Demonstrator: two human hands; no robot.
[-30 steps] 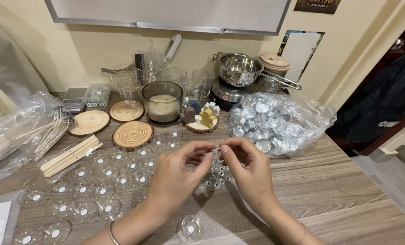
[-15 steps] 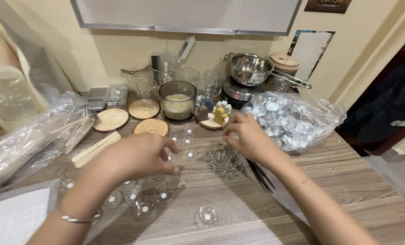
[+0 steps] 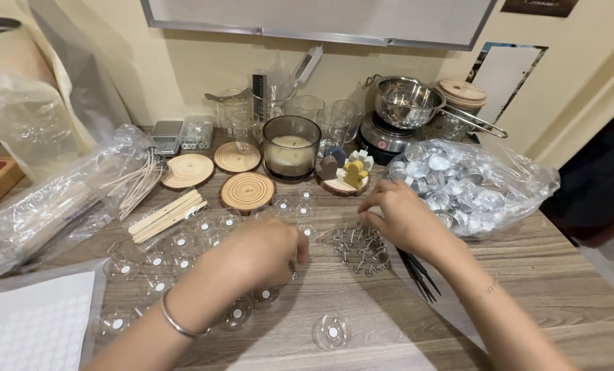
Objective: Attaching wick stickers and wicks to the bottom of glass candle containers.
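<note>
We see a grey wood-grain table, and on its right side a crinkled clear plastic bag of silver tealight cups. Left of the middle lies a spread of small clear round plastic cups with white stickers. Our left hand rests over these cups, fingers curled down; we cannot tell whether it holds one. Our right hand reaches down with fingertips pinched narrow at a cluster of tiny silver metal wick tabs at the table's middle, touching the pile's upper edge.
</note>
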